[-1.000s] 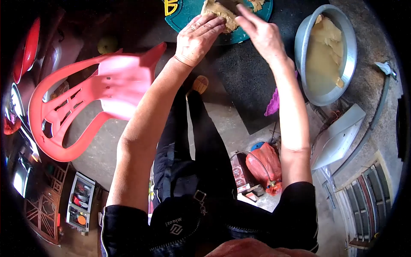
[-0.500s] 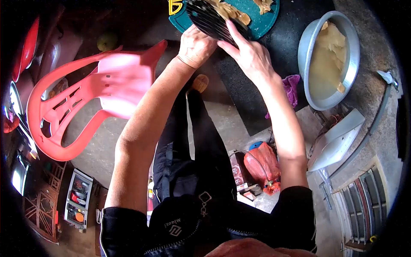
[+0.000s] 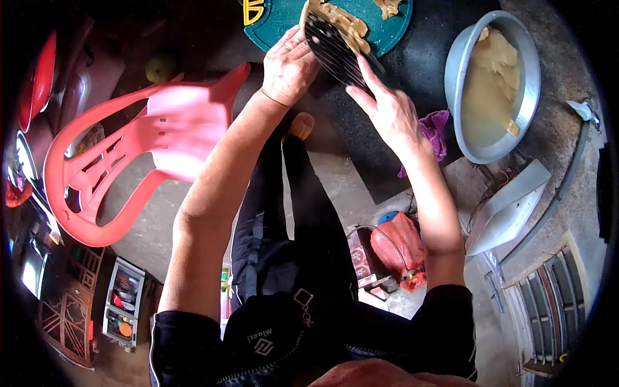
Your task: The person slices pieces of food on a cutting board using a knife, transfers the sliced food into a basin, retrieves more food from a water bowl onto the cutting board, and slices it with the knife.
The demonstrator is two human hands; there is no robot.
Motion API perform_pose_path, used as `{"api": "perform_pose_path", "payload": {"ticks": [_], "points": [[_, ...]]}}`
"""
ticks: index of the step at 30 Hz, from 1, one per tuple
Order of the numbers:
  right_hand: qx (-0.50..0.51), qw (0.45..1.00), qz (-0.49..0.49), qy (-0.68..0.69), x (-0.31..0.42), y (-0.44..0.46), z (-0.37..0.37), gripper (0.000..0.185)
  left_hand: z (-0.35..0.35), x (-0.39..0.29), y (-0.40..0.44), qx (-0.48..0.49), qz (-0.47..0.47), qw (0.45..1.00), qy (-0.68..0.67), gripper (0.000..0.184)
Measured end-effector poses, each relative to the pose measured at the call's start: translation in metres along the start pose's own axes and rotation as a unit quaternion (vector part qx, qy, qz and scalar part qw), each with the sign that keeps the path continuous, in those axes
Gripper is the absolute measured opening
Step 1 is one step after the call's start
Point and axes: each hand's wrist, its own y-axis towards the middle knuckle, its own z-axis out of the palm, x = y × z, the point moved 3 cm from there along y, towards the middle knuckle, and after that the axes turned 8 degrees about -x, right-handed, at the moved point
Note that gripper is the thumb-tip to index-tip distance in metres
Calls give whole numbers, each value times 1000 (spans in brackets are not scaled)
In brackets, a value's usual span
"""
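Note:
At the top, a green round board (image 3: 388,40) bears pale tan food (image 3: 348,24) in sliced pieces. A broad dark blade (image 3: 332,51) with streaks on it is tilted over the board's near edge. My right hand (image 3: 389,109) grips the blade's lower right end, with the forefinger stretched along it. On the blade's left side, my left hand (image 3: 290,68) has its fingers bent against the food's edge and the blade; the fingertips are partly hidden.
A metal basin (image 3: 456,87) with cloudy liquid and tan pieces is on the right. A purple cloth (image 3: 436,134) lies beside my right wrist. A pink plastic chair (image 3: 187,126) is at left. Below stand a red bag (image 3: 396,242) and a white tray (image 3: 509,213).
The blade has swung up from the food and turned its broad side into view. Since half a second ago, both hands have shifted slightly, the right one lower.

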Motion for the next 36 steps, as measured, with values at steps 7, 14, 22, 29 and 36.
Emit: {"api": "perform_pose_path", "payload": {"ticks": [7, 14, 22, 29, 36], "points": [[-51, 998, -33, -10, 16, 62, 32, 66, -1, -2, -2, -13, -21, 1000, 1, 21], [-32, 999, -11, -32, -10, 1, 14, 72, -3, -3, 3, 22, -34, 999, -15, 33], [-109, 989, -98, 16, 4, 77, 34, 62, 4, 1, -3, 47, -32, 998, 12, 16], [2, 999, 31, -38, -29, 5, -5, 62, 1, -2, 5, -34, -3, 999, -10, 19], [-31, 999, 6, 31, -22, 64, -12, 46, -1, -3, 9, -13, -11, 999, -29, 20]]}}
